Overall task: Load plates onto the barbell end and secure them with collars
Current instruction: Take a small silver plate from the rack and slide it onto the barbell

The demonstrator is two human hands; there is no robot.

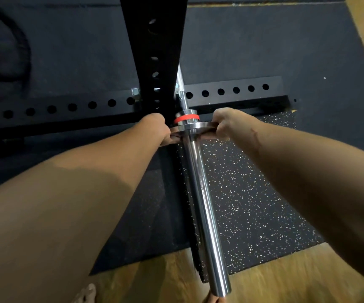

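The chrome barbell sleeve (200,193) runs from the rack toward me, its free end near the bottom of the view. At its inner end sits the shoulder with a red band (186,118). A thin metal plate (207,125) is on the sleeve, right up against that shoulder and seen almost edge-on. My left hand (153,127) grips the plate's left edge with curled fingers. My right hand (227,123) grips its right edge the same way. No collar is in view.
A black rack upright (155,51) with holes stands just behind the shoulder, bolted to a holed base beam (227,91). Below lie a speckled rubber mat (253,204) and wooden floor (286,281). A dark round shape (4,51) lies at the far left.
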